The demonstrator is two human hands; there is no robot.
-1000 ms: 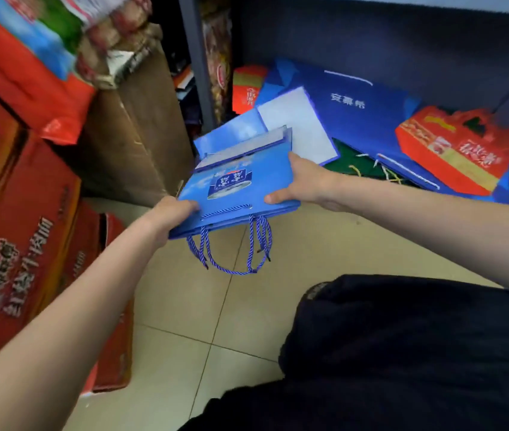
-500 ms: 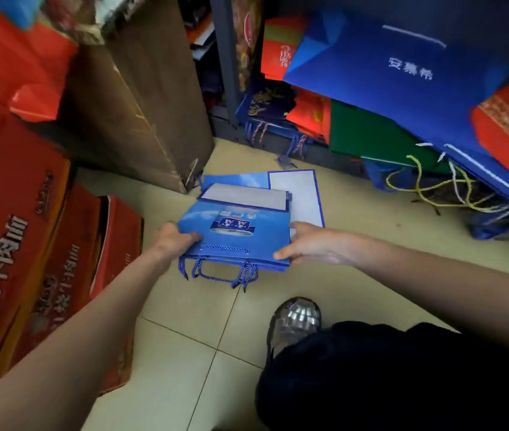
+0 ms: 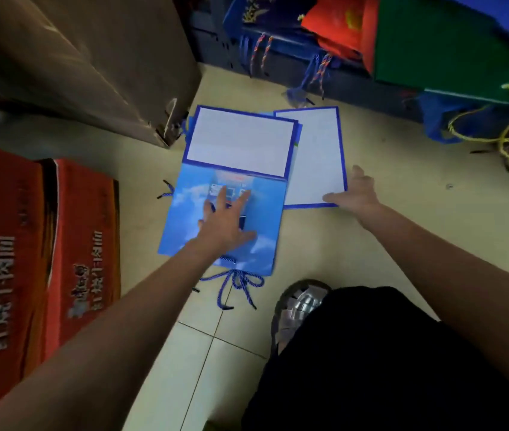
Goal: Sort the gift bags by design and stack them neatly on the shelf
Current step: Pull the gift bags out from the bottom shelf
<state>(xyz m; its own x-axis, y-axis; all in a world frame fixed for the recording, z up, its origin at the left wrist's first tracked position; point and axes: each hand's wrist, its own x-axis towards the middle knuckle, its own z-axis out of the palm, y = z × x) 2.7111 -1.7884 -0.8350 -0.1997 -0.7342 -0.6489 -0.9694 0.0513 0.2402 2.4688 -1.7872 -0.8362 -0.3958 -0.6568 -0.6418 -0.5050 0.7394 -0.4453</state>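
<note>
Fig. 1, head view. Largest first: the brown carton (image 3: 85, 57) at upper left and the red printed boxes (image 3: 38, 259) at left close in the tiled floor (image 3: 402, 231) on which I am working; along the top runs the lowest shelf (image 3: 334, 77), loaded with unsorted dark blue, red and green bags (image 3: 440, 45), their yellow cord (image 3: 508, 132) spilling onto the floor. The sky-blue gift bags (image 3: 225, 225) lie flat on the floor in a small stack, cord handles (image 3: 237, 284) toward me, a white-faced flap (image 3: 240, 141) folded at the far end. Just beside them, to the right, lies a white panel with a blue border (image 3: 312, 154), partly tucked under the stack.

Risks, as I judge them: the stack is glossy and askew, so a sideways push could fan it out; the loose handles lie close to my shoe (image 3: 300, 309) and could be caught or trodden on; pulling the bordered panel while the stack is pinned could crease it.

My left hand (image 3: 225, 225) lies palm down on the top bag, fingers spread and straight, pressing and gripping nothing. My right hand (image 3: 356, 194) rests at the near right corner of the bordered panel, fingertips touching its edge; whether the thumb has got under it, I cannot tell
</note>
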